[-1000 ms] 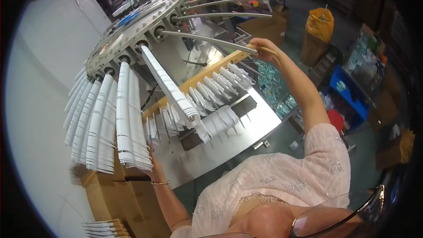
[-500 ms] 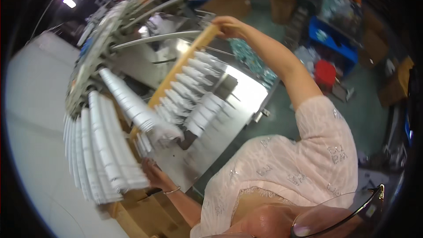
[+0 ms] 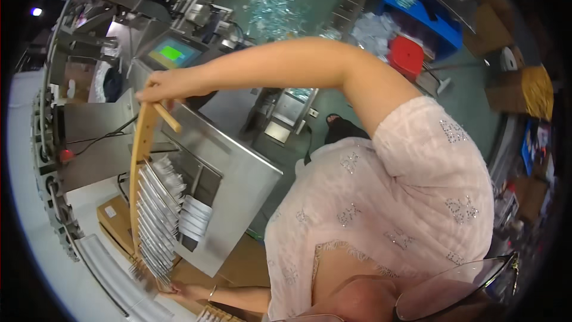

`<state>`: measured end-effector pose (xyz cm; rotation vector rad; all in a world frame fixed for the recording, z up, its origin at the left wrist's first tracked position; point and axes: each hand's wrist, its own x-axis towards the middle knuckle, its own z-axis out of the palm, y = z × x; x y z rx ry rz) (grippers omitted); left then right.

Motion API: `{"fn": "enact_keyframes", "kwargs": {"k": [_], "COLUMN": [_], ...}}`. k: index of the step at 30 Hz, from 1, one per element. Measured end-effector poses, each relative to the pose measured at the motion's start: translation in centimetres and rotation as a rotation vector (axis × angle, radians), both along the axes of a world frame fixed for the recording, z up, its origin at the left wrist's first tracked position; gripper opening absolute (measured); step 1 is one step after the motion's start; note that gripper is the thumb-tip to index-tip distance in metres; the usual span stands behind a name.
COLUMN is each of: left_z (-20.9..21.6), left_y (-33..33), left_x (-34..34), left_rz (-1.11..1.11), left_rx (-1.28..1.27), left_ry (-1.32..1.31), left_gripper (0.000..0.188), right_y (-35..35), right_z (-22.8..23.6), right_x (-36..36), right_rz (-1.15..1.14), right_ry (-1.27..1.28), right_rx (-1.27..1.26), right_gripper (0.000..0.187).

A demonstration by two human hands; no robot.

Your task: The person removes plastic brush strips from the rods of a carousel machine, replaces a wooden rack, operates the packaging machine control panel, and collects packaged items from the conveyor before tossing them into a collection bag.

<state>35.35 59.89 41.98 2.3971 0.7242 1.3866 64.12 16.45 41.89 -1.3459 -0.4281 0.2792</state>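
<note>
A long wooden rack (image 3: 141,140) stands nearly upright in the picture, left of my body. A row of thin metal rods (image 3: 156,223) sticks out along its lower half. My right hand (image 3: 159,87) is closed around its upper end, beside a short wooden peg (image 3: 168,118). At the lower end my left hand (image 3: 179,290), with a bracelet on the wrist, grips the rack; some of its fingers are hidden. White bundled pieces (image 3: 173,176) show behind the rods. A stack of white strips (image 3: 195,219) lies just right of them on the metal table (image 3: 241,188).
Left of the rack runs a machine frame with a chain-like edge (image 3: 56,214), long white sleeves (image 3: 104,268) hanging below it. Beyond my right hand is a lit control screen (image 3: 171,52). Cardboard boxes (image 3: 116,220) stand beneath; a red stool (image 3: 406,56) and blue bin (image 3: 423,18) are far right.
The view has turned. Both hands have carried the rack left and down, from slanted to nearly upright. Bare metal rods now show along it, and the white sleeves sit lower left.
</note>
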Motion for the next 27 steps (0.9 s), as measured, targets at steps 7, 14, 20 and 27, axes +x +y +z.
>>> {"fn": "enact_keyframes", "kwargs": {"k": [7, 14, 20, 27], "left_z": [-7.8, -20.3, -30.1, -24.0], "left_y": [-0.9, -15.9, -30.1, -51.0], "left_x": [-9.3, -8.8, -7.8, 23.8], "left_rz": [0.411, 0.148, -0.448, -0.751], "left_rx": [0.126, -0.961, -0.95, -0.161], "left_ry": [-0.056, -0.17, 0.836, 0.965], "left_gripper": [0.038, 0.011, 0.018, 0.024], "right_y": [-10.3, -5.6, -8.1, -20.1], "right_z": [-15.9, -12.3, -12.0, -22.4], "right_x": [4.1, 12.1, 17.9, 28.3], "right_rz": [-0.557, -0.52, -0.197, -0.501], "right_ry": [-0.1, -0.746, -0.748, -0.531], "right_rx": [-0.353, -0.548, -0.322, -0.354], "right_gripper": [0.029, 0.032, 0.027, 0.024]}}
